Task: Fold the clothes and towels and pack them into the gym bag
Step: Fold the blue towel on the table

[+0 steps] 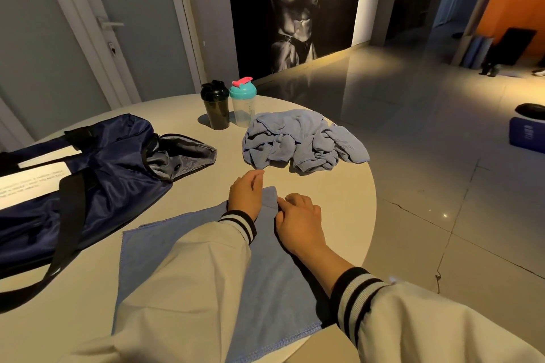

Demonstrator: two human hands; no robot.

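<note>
Blue towel [274, 280] lies spread flat at the near edge of the table [345, 186], and one corner of it points toward the middle of the table. Both my forearms are over it.

My left hand [246, 194] rests on that far corner with the fingers relaxed and nearly straight. The palm is on the cloth and the fingertips reach a little past the corner, over the bare table. This hand holds nothing.

My right hand [298, 221] is just beside the left one, on the same corner. Its fingers are bent and the tips touch the towel where a small ridge stands up. I cannot tell if they pinch this ridge or only press on it.

Beyond my hands, near the far right edge of the table, a crumpled heap of cloth [303, 141] in the same light blue lies unfolded.

The gym bag [112, 162], dark blue with a black strap [70, 215], lies on the left side of the table, and its open mouth faces the middle of the table.

At the far edge stand a black bottle [215, 106] and a clear bottle [242, 107] with a teal lid, touching or almost touching each other, just behind the heap.
</note>
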